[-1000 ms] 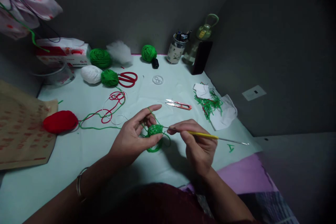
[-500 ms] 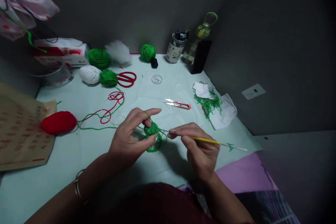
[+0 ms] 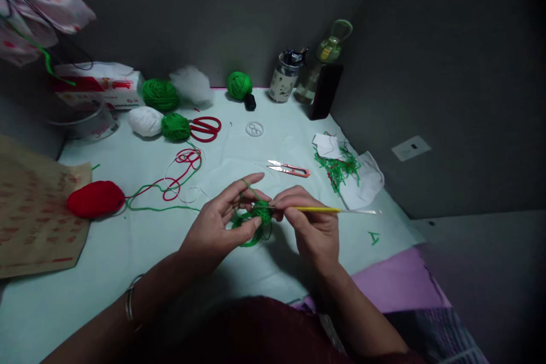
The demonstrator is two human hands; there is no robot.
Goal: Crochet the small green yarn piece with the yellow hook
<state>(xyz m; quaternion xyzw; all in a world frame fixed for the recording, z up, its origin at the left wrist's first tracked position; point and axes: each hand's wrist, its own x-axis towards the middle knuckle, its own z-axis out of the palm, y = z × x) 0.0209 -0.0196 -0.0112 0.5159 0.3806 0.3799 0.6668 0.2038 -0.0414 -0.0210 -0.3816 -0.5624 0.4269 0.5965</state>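
Note:
My left hand (image 3: 219, 222) pinches a small green crochet piece (image 3: 261, 213) between thumb and fingers, with green yarn running up over its raised index finger. In my right hand (image 3: 313, 227) is a crochet hook (image 3: 318, 209) with a yellow handle, held like a pen. The hook's thin tip reaches to the crochet piece, and its silver rear end points right. Loops of green yarn (image 3: 249, 240) hang below the piece. From the left, a green strand (image 3: 164, 209) trails across the table toward my left hand.
Snips (image 3: 288, 169) lie beyond my hands. At the left are a red yarn ball (image 3: 96, 199) and a paper bag (image 3: 42, 222). Red-handled scissors (image 3: 205, 129), green yarn balls (image 3: 160, 95), a pen cup (image 3: 283, 78) and a bottle (image 3: 309, 82) stand farther back. Green yarn scraps (image 3: 341, 166) lie right.
My right hand has moved left and slightly up, bringing the hook's tip across the crochet piece; the hook now lies flatter. The piece has shifted slightly right.

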